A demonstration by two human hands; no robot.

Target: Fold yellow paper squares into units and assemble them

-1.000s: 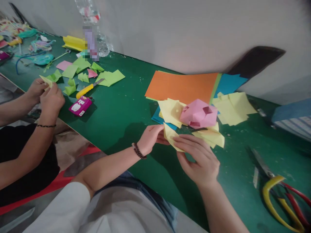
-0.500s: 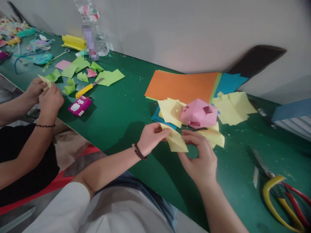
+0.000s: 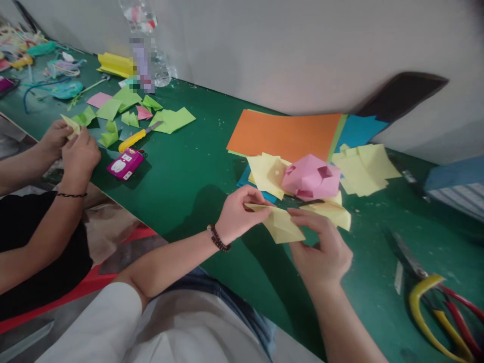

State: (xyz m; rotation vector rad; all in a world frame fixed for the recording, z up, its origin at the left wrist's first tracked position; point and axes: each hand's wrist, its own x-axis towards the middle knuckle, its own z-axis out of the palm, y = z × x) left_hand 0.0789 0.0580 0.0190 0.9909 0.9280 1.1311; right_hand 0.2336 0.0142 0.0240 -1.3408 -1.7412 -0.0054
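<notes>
A small piece of pale yellow paper (image 3: 284,228) with creases in it is held above the green table in front of me. My left hand (image 3: 242,214) pinches its left end, thumb on top and fingers behind. At the paper's right side, my right hand (image 3: 321,244) has its fingers on the upper edge and the thumb low down, partly hidden by the paper. Just beyond my hands lie a pink folded-paper shape (image 3: 312,177), yellow sheets (image 3: 267,174) and an orange sheet (image 3: 285,133).
Scissors (image 3: 423,290) with yellow and red handles lie at the right. Left of me, a co-worker's hands (image 3: 77,146) hold yellow paper. Near them are a purple box (image 3: 125,164), a yellow craft knife (image 3: 132,140) and green paper pieces (image 3: 172,120). A grey wall (image 3: 264,50) stands behind the table.
The yellow paper has turned and shifted slightly right and toward me. My right hand has moved right and down with it, and my left fingers have stretched further along its back.
</notes>
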